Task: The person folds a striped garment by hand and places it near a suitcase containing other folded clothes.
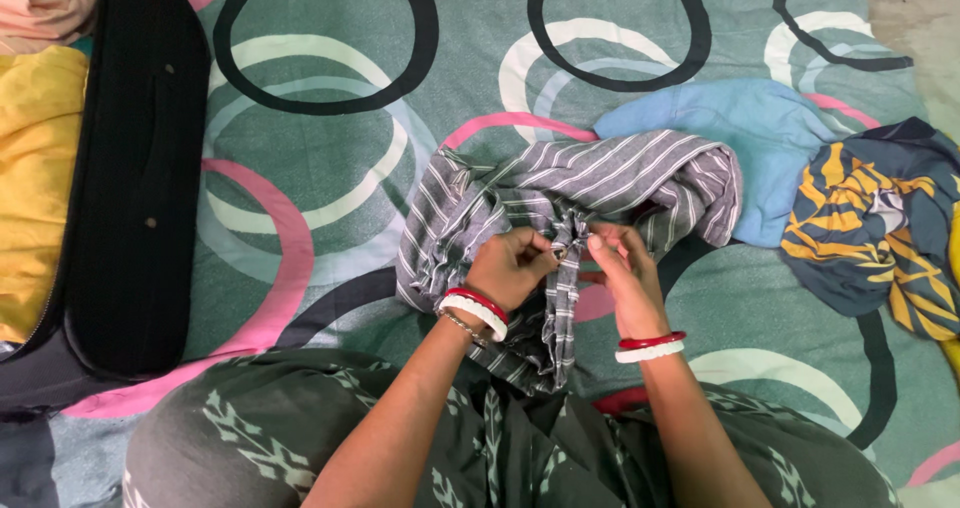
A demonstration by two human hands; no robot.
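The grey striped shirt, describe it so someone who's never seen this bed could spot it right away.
On the bedsheet patterned with big rings, look at the middle, just ahead of the seated person's knees. The grey striped shirt lies crumpled there, with the left hand and right hand pinching its front. Unlike the plain blue garment beside it, it has thin white stripes.

No packages, labels, signs or screens show anywhere in this view.

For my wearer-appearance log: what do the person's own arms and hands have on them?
Both forearms are bare, with no sleeves in view. The left hand has a red bangle, a white bangle and a thin metal one at the wrist. The right hand has a red and a white bangle.
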